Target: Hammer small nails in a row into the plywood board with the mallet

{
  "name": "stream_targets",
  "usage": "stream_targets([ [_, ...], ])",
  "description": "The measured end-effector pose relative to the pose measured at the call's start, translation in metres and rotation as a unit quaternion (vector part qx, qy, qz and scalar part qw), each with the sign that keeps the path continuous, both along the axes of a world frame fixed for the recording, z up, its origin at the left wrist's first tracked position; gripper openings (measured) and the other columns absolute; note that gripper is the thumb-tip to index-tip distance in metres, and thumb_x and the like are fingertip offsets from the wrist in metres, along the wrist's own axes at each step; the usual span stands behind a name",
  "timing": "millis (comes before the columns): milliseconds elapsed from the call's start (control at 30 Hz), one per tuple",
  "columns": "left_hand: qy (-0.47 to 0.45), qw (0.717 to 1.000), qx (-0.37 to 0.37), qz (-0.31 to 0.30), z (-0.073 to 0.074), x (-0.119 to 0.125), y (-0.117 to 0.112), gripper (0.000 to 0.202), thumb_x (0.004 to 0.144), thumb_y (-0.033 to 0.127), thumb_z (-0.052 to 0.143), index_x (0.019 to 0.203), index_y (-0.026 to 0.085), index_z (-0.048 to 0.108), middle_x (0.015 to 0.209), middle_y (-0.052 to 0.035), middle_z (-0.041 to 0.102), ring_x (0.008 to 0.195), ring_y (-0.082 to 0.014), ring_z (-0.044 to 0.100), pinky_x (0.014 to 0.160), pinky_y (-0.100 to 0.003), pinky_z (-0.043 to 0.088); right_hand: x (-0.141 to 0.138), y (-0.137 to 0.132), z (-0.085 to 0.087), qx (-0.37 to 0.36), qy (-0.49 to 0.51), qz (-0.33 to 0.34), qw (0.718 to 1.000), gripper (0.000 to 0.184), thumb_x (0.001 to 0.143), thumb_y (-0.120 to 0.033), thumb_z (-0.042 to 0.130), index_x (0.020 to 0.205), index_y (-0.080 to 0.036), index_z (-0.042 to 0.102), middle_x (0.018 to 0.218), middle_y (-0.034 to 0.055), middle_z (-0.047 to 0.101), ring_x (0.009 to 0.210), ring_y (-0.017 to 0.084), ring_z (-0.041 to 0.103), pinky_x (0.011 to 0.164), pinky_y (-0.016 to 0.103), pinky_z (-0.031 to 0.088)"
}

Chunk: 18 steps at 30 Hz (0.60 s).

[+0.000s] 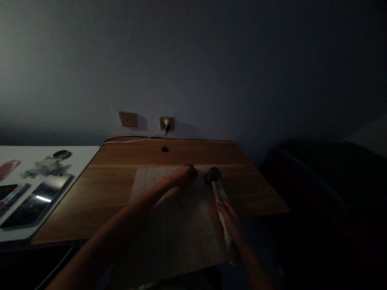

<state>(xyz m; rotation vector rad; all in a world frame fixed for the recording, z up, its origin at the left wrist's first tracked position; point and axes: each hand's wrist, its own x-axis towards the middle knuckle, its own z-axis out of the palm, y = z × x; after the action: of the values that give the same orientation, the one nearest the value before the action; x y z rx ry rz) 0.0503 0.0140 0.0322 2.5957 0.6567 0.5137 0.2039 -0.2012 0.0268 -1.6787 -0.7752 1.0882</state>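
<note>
Wooden desk (115, 193) beneath pale board (187, 233)

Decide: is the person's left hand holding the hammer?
No, the right hand grips the hammer by its handle, while the left hand rests on the board.

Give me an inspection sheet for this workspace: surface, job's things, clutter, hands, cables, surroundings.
Surface: dim wooden desk, pale board lying on it, overhanging the near edge.
Job's things: mallet, head over the board's far right part.
Clutter: dark flat devices and small items on the white table at left.
Hands: left hand curled on the board beside the mallet head, contents unclear; right hand closed on the mallet handle.
Cables: white cable plugged into a wall socket.
Surroundings: bare wall; dark furniture at right.
</note>
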Motion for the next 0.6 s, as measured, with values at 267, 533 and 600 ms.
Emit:
stream_targets([
  [267,-0.025,0.999,-0.021,0.036,-0.009,0.007,-0.005,0.032,0.075,0.006,0.054,0.098,0.016,0.074,0.095,-0.0074,0.074,0.088,-0.0184,0.068,0.083,-0.027,0.051,0.0,-0.002,-0.002,-0.016,0.01,-0.013,1.0,0.052,0.076,-0.057,0.059,0.115,-0.023,0.061,0.052,-0.0073,0.052,0.036,0.011,0.045,0.033,0.021,0.035],
  [533,-0.034,0.995,-0.058,0.071,-0.007,0.007,-0.01,0.03,0.071,0.006,0.059,0.096,0.015,0.072,0.092,-0.0062,0.073,0.078,-0.016,0.065,0.074,-0.024,0.05,0.0,-0.001,-0.003,-0.007,0.016,-0.003,1.0,0.049,0.076,-0.057,0.059,0.109,-0.021,0.061,0.051,-0.0086,0.05,0.034,0.01,0.042,0.032,0.02,0.034],
  [600,-0.034,0.995,-0.065,0.063,-0.007,0.006,-0.009,0.03,0.07,0.006,0.059,0.095,0.015,0.073,0.09,-0.0061,0.073,0.078,-0.0164,0.066,0.074,-0.024,0.05,0.001,0.0,-0.004,-0.011,0.009,-0.008,1.0,0.05,0.076,-0.057,0.059,0.111,-0.021,0.061,0.051,-0.0081,0.051,0.034,0.01,0.042,0.033,0.02,0.034],
])
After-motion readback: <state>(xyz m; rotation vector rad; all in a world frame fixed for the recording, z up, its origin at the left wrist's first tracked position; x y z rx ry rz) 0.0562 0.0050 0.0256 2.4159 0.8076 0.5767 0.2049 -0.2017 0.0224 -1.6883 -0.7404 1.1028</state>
